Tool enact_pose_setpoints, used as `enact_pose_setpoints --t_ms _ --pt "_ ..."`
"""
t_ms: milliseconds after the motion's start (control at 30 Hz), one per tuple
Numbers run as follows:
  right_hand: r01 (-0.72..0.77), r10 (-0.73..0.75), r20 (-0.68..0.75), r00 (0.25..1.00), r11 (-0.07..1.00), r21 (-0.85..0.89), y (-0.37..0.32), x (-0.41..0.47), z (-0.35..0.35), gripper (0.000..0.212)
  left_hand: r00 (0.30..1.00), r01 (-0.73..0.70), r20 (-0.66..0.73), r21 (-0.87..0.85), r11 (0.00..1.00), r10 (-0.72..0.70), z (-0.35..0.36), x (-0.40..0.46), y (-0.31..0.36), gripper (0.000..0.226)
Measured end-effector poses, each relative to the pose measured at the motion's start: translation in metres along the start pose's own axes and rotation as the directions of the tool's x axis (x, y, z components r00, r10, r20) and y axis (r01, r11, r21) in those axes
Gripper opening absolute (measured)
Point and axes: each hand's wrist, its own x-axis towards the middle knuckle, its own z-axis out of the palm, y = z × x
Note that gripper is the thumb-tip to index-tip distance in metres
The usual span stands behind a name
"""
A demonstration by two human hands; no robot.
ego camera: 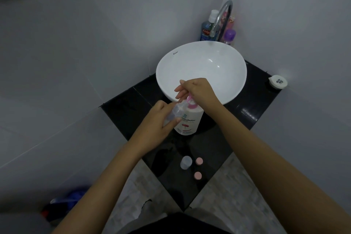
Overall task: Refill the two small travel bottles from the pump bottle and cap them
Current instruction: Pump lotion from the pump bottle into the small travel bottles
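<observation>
A white pump bottle [190, 121] with a pink pump head stands on the black counter in front of the basin. My right hand [197, 89] lies on top of the pink pump, fingers over it. My left hand [157, 119] grips a small clear travel bottle [175, 112], tilted with its mouth up against the pump's spout. A second clear travel bottle [186, 162] stands uncapped nearer to me on the counter. Two pink caps [199, 161] [197, 175] lie beside it.
A white bowl basin [167, 74] sits on the black counter [125, 106] with a chrome tap [222, 17] behind it. Several bottles crowd the back corner, among them a blue mouthwash bottle [207, 28]. A small white round container [278, 81] sits at the counter's right edge.
</observation>
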Motion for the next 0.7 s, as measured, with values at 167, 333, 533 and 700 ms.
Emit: enact_pose_setpoints --t_ms 167,333,533,700 --pt "0.021 -0.021 -0.017 1.0 0.999 -0.03 0.002 -0.001 0.001 0.036 0.999 0.015 -0.034 0.016 1.0 -0.014 -0.003 0.003 0.007 0.047" --pt "0.004 -0.004 -0.021 1.0 1.0 -0.031 0.004 0.0 0.001 0.037 0.996 0.016 -0.086 0.013 1.0 -0.015 -0.003 0.008 0.015 0.049" --pt "-0.005 0.005 -0.01 1.0 1.0 -0.001 0.004 0.001 0.001 0.041 0.985 0.028 -0.166 -0.064 0.998 -0.038 -0.001 0.006 0.017 0.047" --pt "-0.005 0.005 -0.002 1.0 1.0 0.016 0.002 0.001 0.0 0.045 0.956 0.011 -0.285 -0.22 0.975 -0.075 0.0 0.005 0.015 0.034"
